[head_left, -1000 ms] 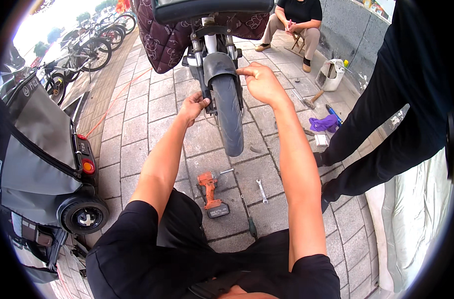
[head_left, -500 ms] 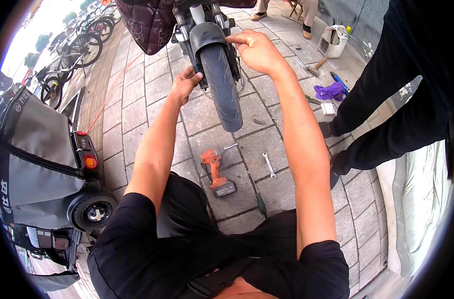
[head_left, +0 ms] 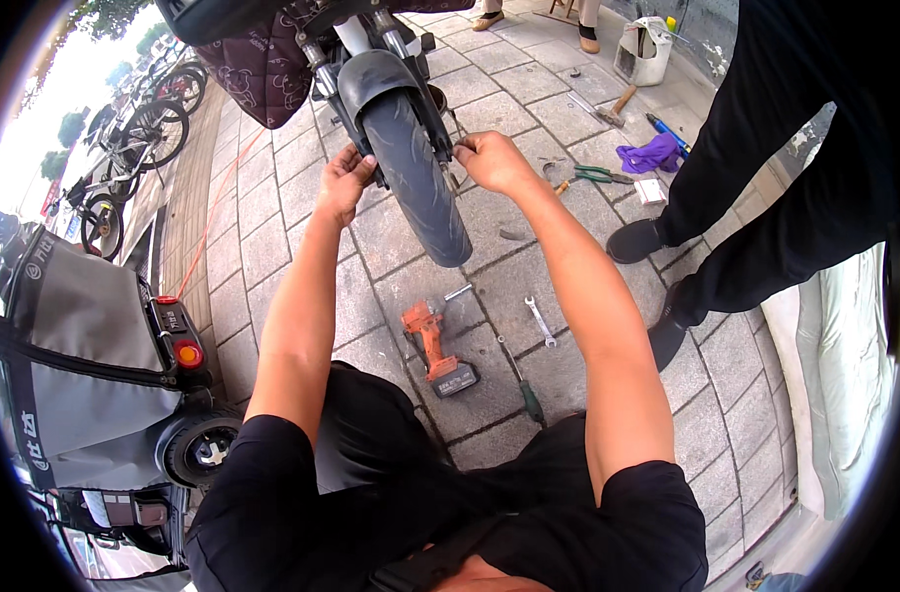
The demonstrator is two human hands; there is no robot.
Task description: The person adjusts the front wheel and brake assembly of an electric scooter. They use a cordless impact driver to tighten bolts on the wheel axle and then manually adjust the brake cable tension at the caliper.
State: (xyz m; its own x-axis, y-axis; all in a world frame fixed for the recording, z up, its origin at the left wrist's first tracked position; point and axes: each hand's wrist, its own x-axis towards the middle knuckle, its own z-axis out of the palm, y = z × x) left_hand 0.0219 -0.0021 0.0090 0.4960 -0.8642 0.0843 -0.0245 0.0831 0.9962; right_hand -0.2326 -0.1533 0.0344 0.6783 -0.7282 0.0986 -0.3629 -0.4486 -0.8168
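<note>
This is an outdoor pavement used as a makeshift roadside repair spot. Stone slabs (head_left: 712, 449) cover the ground, bicycles (head_left: 156, 135) stand parked at the far left with trees (head_left: 72, 128) beyond, and a grey wall (head_left: 705, 37) rises at the far right. An orange power tool (head_left: 432, 347), a spanner (head_left: 540, 322) and a screwdriver (head_left: 531, 402) lie near an upright front wheel (head_left: 417, 187).

Paving (head_left: 494, 274) lies open between the front tyre (head_left: 415, 178) and double-ended wrench (head_left: 541, 322), but the tyre bars passage from left hand (head_left: 346, 185) to right hand (head_left: 491, 160).
</note>
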